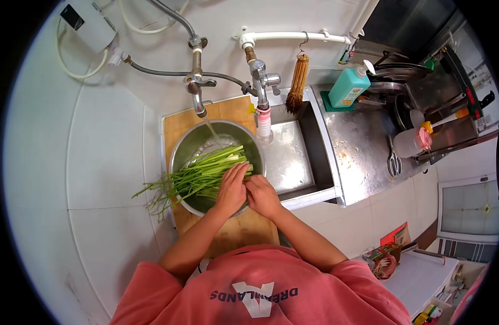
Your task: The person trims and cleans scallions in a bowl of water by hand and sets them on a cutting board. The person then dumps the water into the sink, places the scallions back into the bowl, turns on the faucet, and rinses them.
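Note:
A bunch of long, thin green vegetable stalks (pixel 209 169) lies across a round metal basin (pixel 180 142), with the thin tips hanging over its left rim. My left hand (pixel 231 187) is closed over the cut ends of the stalks at the basin's right side. Right against it, my right hand (pixel 262 196) has its fingers curled at the same ends; what its fingertips pinch is partly hidden. Water runs from the left faucet (pixel 197 97) into the basin behind the stalks.
The basin stands on a wooden board (pixel 244 230) beside a metal sink (pixel 292 157). A second faucet (pixel 260 81) and a hanging brush (pixel 298 81) are above the sink. On the right counter are a teal pump bottle (pixel 348 88), scissors (pixel 394 162) and a capped jar (pixel 409 143).

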`<state>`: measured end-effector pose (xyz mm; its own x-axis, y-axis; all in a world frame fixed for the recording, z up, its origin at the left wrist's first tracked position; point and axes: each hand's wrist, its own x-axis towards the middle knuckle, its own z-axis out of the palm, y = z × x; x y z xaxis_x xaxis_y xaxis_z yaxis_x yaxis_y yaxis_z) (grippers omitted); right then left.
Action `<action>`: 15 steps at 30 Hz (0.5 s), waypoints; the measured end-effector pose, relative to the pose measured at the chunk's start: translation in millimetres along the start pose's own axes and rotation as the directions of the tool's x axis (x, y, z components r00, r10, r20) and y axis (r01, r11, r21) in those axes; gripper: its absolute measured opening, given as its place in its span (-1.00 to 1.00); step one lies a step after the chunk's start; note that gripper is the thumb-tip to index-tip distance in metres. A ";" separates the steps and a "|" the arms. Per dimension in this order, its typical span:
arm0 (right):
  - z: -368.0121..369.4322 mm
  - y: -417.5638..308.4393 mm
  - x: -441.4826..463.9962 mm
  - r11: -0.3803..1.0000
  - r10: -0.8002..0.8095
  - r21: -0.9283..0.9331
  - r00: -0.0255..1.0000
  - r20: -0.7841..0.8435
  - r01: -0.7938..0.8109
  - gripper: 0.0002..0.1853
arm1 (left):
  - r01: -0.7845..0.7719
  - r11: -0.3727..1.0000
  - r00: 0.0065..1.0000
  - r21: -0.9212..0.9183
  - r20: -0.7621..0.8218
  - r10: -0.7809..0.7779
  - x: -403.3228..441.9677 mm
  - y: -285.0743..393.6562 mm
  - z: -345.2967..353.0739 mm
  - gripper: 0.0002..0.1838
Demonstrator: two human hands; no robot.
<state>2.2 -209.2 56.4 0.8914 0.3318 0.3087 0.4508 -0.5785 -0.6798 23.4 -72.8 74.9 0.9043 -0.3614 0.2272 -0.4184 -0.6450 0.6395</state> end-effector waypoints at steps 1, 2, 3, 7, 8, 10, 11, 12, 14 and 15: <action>0.3 -0.4 -0.5 1.000 -0.003 -0.011 1.000 0.008 0.003 -0.81 | 0.012 1.000 1.000 -0.015 -0.006 -0.013 -2.3 -0.3 0.4 -0.46; 0.8 -1.0 -0.6 1.000 -0.006 -0.022 1.000 0.016 0.006 -0.83 | 0.014 1.000 1.000 -0.015 -0.010 -0.014 -4.8 -1.6 1.2 -0.46; 1.3 -1.6 -0.6 1.000 -0.010 -0.022 1.000 0.017 0.010 -0.83 | 0.036 0.999 0.999 -0.024 -0.008 -0.037 -7.2 -3.1 1.7 -0.44; 2.0 -5.1 -0.5 0.998 -0.034 -0.057 0.999 0.007 0.034 -0.84 | 0.066 0.997 0.998 -0.029 -0.011 -0.066 -13.3 -8.6 2.4 -0.45; 1.9 -6.0 -0.3 0.997 -0.027 -0.066 1.000 0.008 0.027 -0.83 | 0.068 0.997 0.998 -0.029 -0.014 -0.068 -14.8 -10.2 2.4 -0.45; 4.6 -4.0 -0.5 0.996 -0.028 -0.087 0.999 0.015 0.030 -0.84 | 0.066 0.998 0.996 -0.023 -0.063 -0.067 -17.6 -13.1 1.1 -0.58; 5.9 -3.1 -0.8 0.994 -0.028 -0.106 0.999 0.020 0.030 -0.85 | 0.069 0.997 0.995 -0.024 -0.066 -0.070 -19.2 -15.6 -0.9 -0.58; 5.6 -4.3 -0.3 0.994 -0.031 -0.105 0.999 0.024 0.033 -0.85 | 0.149 0.989 0.988 -0.004 0.030 -0.149 -21.0 -19.1 -4.6 -0.64; 6.6 -7.2 1.2 0.978 -0.008 -0.208 0.997 0.072 0.023 -0.84 | 0.237 0.971 0.964 0.028 0.119 -0.239 -27.2 -28.7 -11.9 -0.70; 8.2 -8.9 2.2 0.979 -0.014 -0.200 0.997 0.079 0.030 -0.84 | 0.249 0.961 0.957 0.121 0.124 -0.263 -31.0 -34.3 -15.6 -0.73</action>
<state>-0.2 -197.2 57.6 0.8783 0.3982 0.2646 0.4776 -0.7055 -0.5236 11.0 -29.0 57.4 0.9648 -0.2594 -0.0424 -0.1872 -0.7912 0.5822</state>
